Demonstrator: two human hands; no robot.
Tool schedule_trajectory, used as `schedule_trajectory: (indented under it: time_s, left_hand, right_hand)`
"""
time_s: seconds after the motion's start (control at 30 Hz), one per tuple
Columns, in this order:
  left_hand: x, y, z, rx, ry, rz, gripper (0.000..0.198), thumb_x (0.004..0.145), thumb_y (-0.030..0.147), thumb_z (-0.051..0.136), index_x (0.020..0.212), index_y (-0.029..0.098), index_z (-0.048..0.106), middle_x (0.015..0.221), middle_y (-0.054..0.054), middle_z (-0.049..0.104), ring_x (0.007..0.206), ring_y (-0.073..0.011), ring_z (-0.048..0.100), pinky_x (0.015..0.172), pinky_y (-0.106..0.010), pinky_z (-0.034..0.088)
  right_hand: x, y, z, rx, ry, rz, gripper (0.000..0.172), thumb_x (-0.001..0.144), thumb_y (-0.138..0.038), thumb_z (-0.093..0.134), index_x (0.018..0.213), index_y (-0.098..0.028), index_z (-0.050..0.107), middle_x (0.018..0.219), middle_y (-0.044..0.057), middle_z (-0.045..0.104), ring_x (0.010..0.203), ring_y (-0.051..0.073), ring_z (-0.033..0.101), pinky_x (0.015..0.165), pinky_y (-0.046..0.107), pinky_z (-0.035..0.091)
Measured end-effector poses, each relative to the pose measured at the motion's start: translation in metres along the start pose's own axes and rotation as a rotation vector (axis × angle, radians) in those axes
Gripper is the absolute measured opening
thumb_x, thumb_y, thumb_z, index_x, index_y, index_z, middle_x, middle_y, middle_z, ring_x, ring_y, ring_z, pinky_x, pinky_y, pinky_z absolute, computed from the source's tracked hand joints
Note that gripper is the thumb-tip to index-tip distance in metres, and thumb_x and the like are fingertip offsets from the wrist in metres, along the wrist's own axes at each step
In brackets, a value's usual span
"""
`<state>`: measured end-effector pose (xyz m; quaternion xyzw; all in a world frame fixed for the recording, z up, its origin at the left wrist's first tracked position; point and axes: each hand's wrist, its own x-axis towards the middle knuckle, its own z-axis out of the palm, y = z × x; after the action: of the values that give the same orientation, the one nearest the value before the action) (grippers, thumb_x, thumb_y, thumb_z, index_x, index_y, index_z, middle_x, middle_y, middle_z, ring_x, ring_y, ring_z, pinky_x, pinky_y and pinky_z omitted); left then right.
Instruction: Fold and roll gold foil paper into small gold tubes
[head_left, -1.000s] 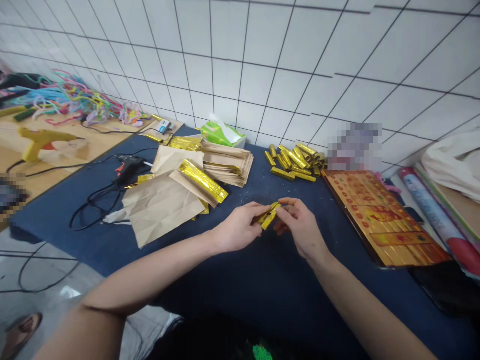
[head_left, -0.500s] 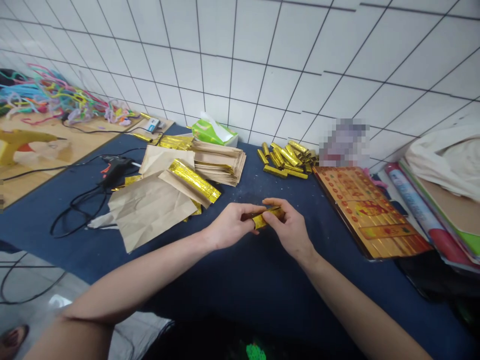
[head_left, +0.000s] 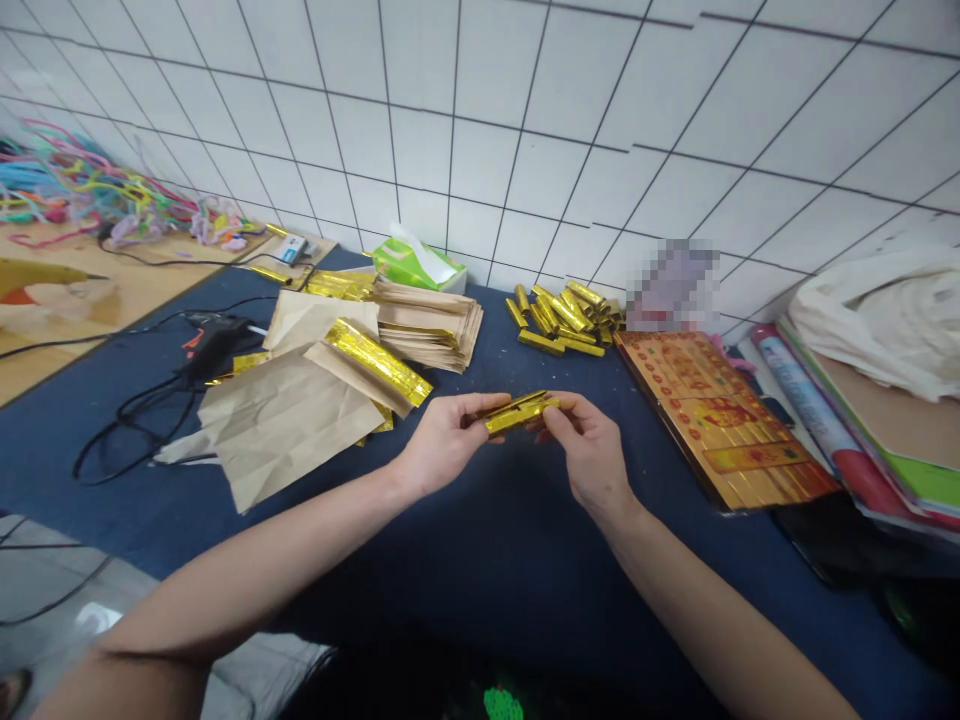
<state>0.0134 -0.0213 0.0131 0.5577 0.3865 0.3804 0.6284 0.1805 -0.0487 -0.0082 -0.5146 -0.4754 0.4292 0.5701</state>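
Note:
Between my two hands is a narrow folded strip of gold foil paper (head_left: 517, 412), held above the dark blue table (head_left: 480, 540). My left hand (head_left: 444, 440) pinches its left end between thumb and fingers. At the right end, my right hand (head_left: 589, 440) grips it, thumb on the near side and fingers behind. A dark slit runs along the strip's upper side. Beyond my hands lies a pile of gold foil rolls (head_left: 566, 315). To the left, a gold foil sheet (head_left: 379, 362) rests on brown paper (head_left: 292, 425), near a stack of brown paper (head_left: 431, 325).
On the left are a black glue gun (head_left: 214, 345) with its cable, a yellow glue gun (head_left: 45, 272) and tangled pipe cleaners (head_left: 112, 195). A green tissue pack (head_left: 416, 262) stands by the tiled wall. An orange-gold printed box (head_left: 724, 420) and a white cloth bag (head_left: 885, 315) lie right.
My hands have moved slightly apart, so more of the gold strip shows between them. The strip is raised a little, and the whole view has shifted slightly.

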Motion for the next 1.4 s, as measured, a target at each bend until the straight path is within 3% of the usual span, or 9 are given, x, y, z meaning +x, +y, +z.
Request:
schedule_trajectory:
  time_s: [0.1,0.27,0.4,0.57,0.83,1.07,1.2,1.4]
  left_hand:
    - [-0.001,0.000,-0.001,0.056,-0.006,0.031,0.040,0.068,0.005,0.050,0.106,0.009,0.063,0.093,-0.005,0.070,0.072,-0.0126,0.064,0.073,-0.027,0.052]
    - [-0.003,0.000,-0.003,0.165,-0.033,0.101,0.037,0.072,0.010,0.052,0.107,0.011,0.063,0.102,-0.006,0.068,0.089,-0.0178,0.063,0.084,-0.031,0.049]
    - [-0.004,-0.002,-0.004,0.269,-0.052,0.178,0.036,0.074,0.009,0.050,0.107,0.014,0.064,0.105,-0.004,0.067,0.097,-0.0177,0.061,0.091,-0.031,0.045]
    - [-0.006,-0.005,-0.004,0.347,-0.058,0.226,0.039,0.075,0.007,0.047,0.109,0.015,0.062,0.105,-0.004,0.067,0.095,-0.0169,0.062,0.088,-0.031,0.047]
    - [-0.005,-0.005,-0.005,0.425,-0.029,0.307,0.034,0.079,0.012,0.045,0.109,0.015,0.062,0.103,-0.006,0.067,0.094,-0.0163,0.062,0.087,-0.031,0.048]
    - [-0.008,-0.007,-0.005,0.579,-0.073,0.441,0.041,0.077,0.004,0.041,0.111,0.016,0.060,0.117,-0.006,0.061,0.108,-0.0152,0.056,0.096,-0.030,0.043]
    - [-0.008,-0.008,-0.005,0.592,-0.083,0.448,0.042,0.076,0.003,0.041,0.111,0.015,0.060,0.119,-0.007,0.060,0.108,-0.0157,0.056,0.097,-0.031,0.043]
    - [-0.007,-0.009,-0.004,0.549,-0.044,0.377,0.031,0.083,0.014,0.044,0.110,0.016,0.061,0.114,-0.006,0.063,0.102,-0.0162,0.060,0.092,-0.031,0.047]
  right_hand:
    - [0.002,-0.002,-0.003,0.138,-0.067,0.039,0.016,0.075,-0.035,0.062,0.075,-0.019,0.061,0.077,0.001,0.064,0.061,0.013,0.059,0.051,0.025,0.045]
    - [0.005,-0.008,-0.007,0.274,-0.166,0.207,0.018,0.069,-0.034,0.069,0.066,-0.018,0.061,0.059,-0.001,0.062,0.051,0.011,0.056,0.049,0.023,0.045]
    - [0.007,-0.008,-0.007,0.275,-0.157,0.262,0.021,0.062,-0.032,0.073,0.062,-0.016,0.060,0.052,-0.002,0.060,0.044,0.009,0.054,0.046,0.022,0.044]
    - [0.007,-0.008,-0.005,0.279,-0.140,0.265,0.022,0.062,-0.031,0.074,0.062,-0.016,0.057,0.052,-0.003,0.060,0.042,0.008,0.053,0.044,0.021,0.044]
    - [0.008,-0.011,-0.006,0.327,-0.217,0.439,0.025,0.062,-0.030,0.074,0.063,-0.016,0.053,0.048,-0.003,0.058,0.040,0.009,0.053,0.041,0.021,0.045]
    - [0.009,-0.011,-0.006,0.326,-0.204,0.486,0.030,0.057,-0.032,0.077,0.064,-0.016,0.052,0.050,-0.005,0.058,0.033,0.006,0.048,0.033,0.019,0.042]
    - [0.009,-0.010,-0.007,0.321,-0.219,0.503,0.030,0.060,-0.032,0.075,0.064,-0.017,0.050,0.047,-0.007,0.054,0.029,0.004,0.041,0.029,0.017,0.038]
    - [0.009,-0.008,-0.006,0.267,-0.244,0.528,0.029,0.059,-0.029,0.074,0.068,-0.017,0.049,0.048,-0.008,0.053,0.029,0.004,0.041,0.029,0.017,0.037]
